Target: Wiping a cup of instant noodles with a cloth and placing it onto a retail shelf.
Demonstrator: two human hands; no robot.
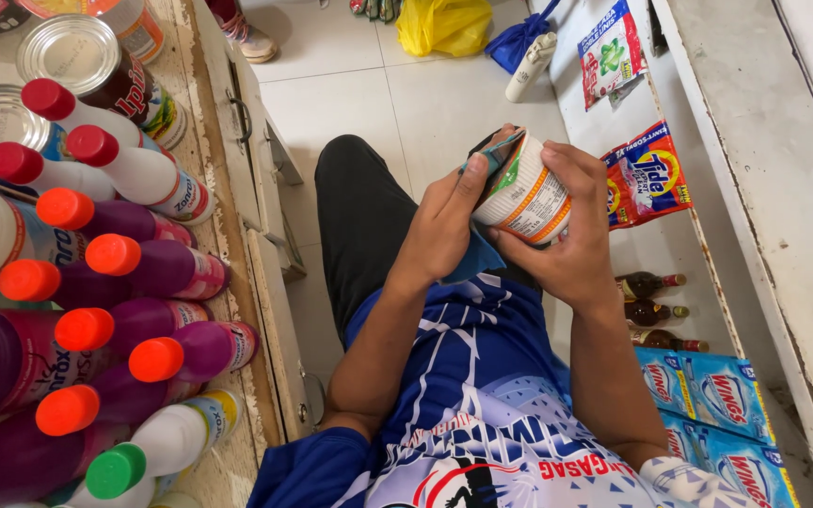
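Observation:
My right hand [571, 240] grips a white paper cup [527, 198] with orange and green print, tilted on its side in front of my chest. My left hand [444, 226] presses a blue cloth [477, 259] against the cup's top and side, thumb near the rim. Both hands are above my lap, over black trousers and a blue printed shirt.
A worn wooden shelf [237, 235] on the left holds several purple and white bottles [171, 273] with orange, red and green caps, plus tins [68, 52]. On the right, a white shelf [764, 188] with detergent sachets [646, 174], blue packets [717, 395] and small brown bottles [651, 310]. A yellow bag [444, 23] lies on the tiled floor.

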